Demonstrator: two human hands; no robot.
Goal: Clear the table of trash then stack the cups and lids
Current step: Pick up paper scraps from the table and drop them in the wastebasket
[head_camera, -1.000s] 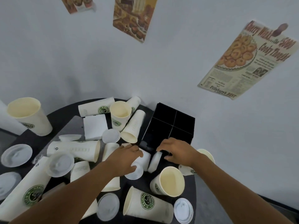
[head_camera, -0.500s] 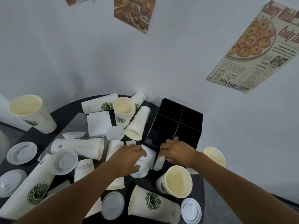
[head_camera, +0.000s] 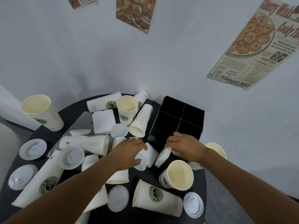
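Observation:
Many white paper cups and plastic lids lie scattered on a round dark table (head_camera: 200, 180). My left hand (head_camera: 129, 152) grips a small white cup (head_camera: 152, 155) lying on its side with a lid on its end. My right hand (head_camera: 184, 147) grips a second small white cup (head_camera: 162, 158) lying just beside it, at the foot of a black four-compartment organizer (head_camera: 178, 115). An upright cup (head_camera: 178, 174) stands just below my right hand. A logo cup (head_camera: 157, 198) lies near the front edge.
A white napkin (head_camera: 103, 121) lies at the back among upright and toppled cups (head_camera: 127, 110). A tall cup (head_camera: 42, 112) stands at the far left. Loose lids (head_camera: 33, 148) (head_camera: 193, 204) sit near both table edges. The wall is close behind.
Both hands stay on the two small cups beside the organizer, and their fingers have curled tighter on them. The view has shifted slightly.

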